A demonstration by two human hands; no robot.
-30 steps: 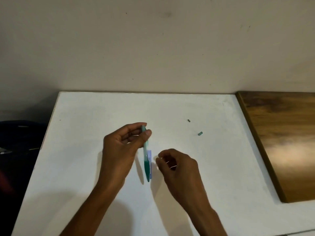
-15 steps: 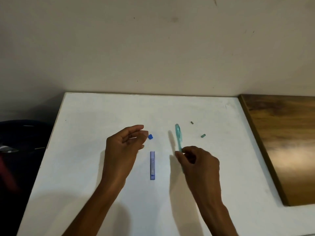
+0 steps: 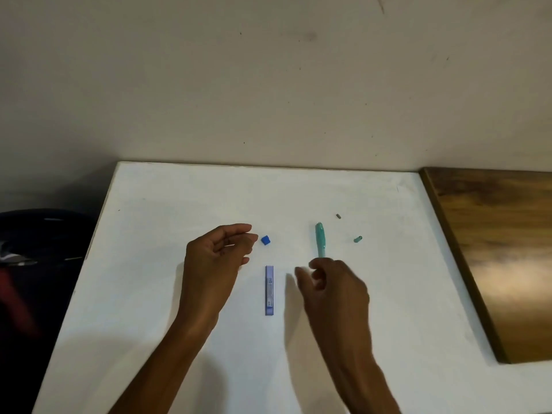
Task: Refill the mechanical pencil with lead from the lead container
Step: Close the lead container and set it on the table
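On the white bench [image 3: 179, 204] at mid-frame we list: one teal pencil [image 3: 320, 239], lying lengthwise just above our right hand [image 3: 331, 291]; one blue lead case [image 3: 269, 290], flat between both hands; one small blue cap [image 3: 265, 239], just right of our left hand's fingertips [image 3: 249, 237]. Two small loose parts sit right of the pencil, one grey [image 3: 338, 216], one teal [image 3: 357, 239]. Left hand [image 3: 215, 264]: grip loosely curled, holding nothing. Right hand: blurred, fingers curled, narrow grip; whether it touches the pencil's lower end, we cannot tell. A wooden board [image 3: 507, 249] fills the right edge.
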